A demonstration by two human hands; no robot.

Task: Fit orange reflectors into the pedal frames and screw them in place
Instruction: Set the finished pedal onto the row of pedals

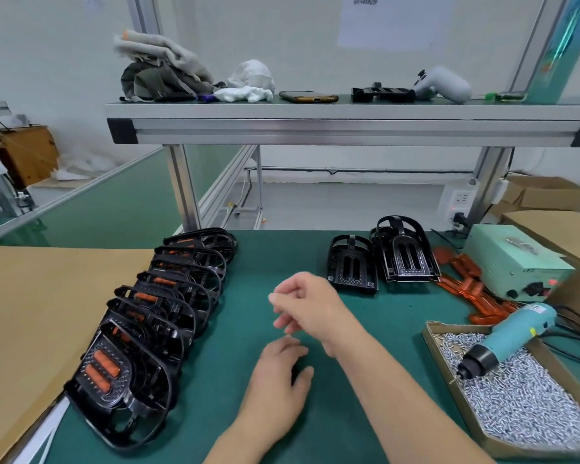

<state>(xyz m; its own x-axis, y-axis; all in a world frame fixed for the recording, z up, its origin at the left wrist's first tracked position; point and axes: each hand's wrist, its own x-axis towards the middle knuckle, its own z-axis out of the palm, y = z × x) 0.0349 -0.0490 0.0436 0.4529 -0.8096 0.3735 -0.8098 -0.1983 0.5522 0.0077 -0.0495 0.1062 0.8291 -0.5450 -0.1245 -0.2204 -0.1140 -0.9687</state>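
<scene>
A leaning row of several black pedal frames with orange reflectors (pixel 148 316) runs along the left of the green mat. Two black pedal frames with bare slots (pixel 380 262) stand at the back right. Loose orange reflectors (pixel 472 283) lie in a pile to their right. A teal electric screwdriver (pixel 506 339) rests on a cardboard tray of silver screws (pixel 529 406). My left hand (pixel 278 390) rests on the mat, fingers relaxed, holding nothing. My right hand (pixel 307 304) hovers above the mat's middle with loosely curled fingers and looks empty, though blurred.
A pale green power supply box (pixel 516 259) and cardboard boxes (pixel 563 229) stand at the right. Brown cardboard sheet (pixel 37 313) covers the left. An aluminium shelf (pixel 349 125) overhead carries rags, a phone, a pedal and a white controller.
</scene>
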